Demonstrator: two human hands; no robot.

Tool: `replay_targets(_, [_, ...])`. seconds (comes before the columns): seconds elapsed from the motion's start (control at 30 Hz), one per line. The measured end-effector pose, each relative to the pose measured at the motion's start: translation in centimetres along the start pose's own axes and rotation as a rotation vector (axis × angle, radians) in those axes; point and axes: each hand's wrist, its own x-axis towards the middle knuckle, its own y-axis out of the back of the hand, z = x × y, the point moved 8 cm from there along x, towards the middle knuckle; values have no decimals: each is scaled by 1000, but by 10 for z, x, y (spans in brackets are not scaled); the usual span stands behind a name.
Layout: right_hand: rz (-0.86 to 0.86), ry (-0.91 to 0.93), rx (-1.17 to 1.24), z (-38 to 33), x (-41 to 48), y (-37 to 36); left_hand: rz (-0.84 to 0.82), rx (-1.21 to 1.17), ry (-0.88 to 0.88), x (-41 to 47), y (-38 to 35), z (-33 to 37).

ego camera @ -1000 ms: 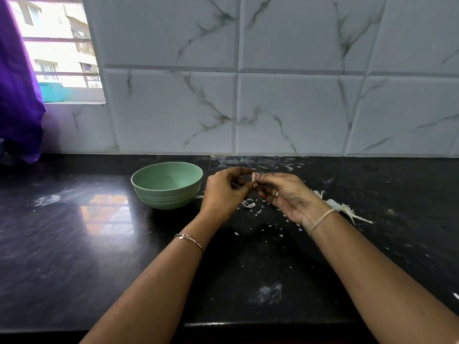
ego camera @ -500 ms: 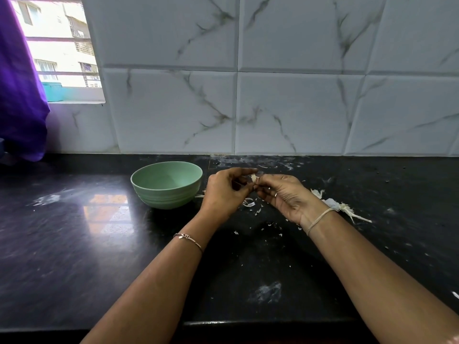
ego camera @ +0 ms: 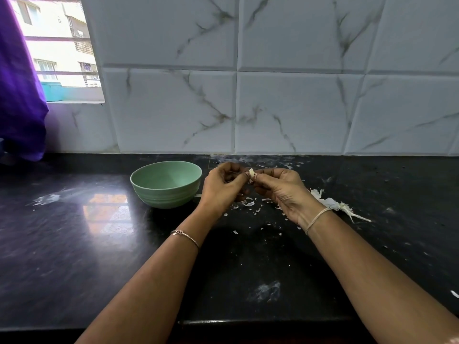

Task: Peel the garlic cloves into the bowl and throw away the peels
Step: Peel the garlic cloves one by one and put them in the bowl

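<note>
A small pale garlic clove (ego camera: pixel 251 173) is pinched between the fingertips of both hands above the black counter. My left hand (ego camera: pixel 222 187) holds it from the left with curled fingers, and my right hand (ego camera: pixel 280 189) grips it from the right. The green bowl (ego camera: pixel 166 184) stands just left of my left hand, and I see nothing in the part of its inside that shows. Small white peel flakes (ego camera: pixel 248 204) lie scattered on the counter under my hands. A larger heap of peels (ego camera: pixel 330 202) sits behind my right wrist.
The black stone counter (ego camera: pixel 74 244) runs to a front edge near the bottom of the view. A marble-tiled wall (ego camera: pixel 285 108) closes the back. A purple curtain (ego camera: pixel 17 95) and a window are at the far left.
Both hands stay in the same spot above the counter. The fingertips have shifted slightly on the clove, and a bit more of its pale body shows between them.
</note>
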Motion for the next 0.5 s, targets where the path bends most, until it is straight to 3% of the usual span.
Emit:
replay_targets(0.3, [40, 219, -254, -11, 0, 0, 91, 71, -44, -2, 9, 7])
replay_targets(0.5, [33, 265, -313, -9, 1, -1, 133, 257, -138, -7, 10, 15])
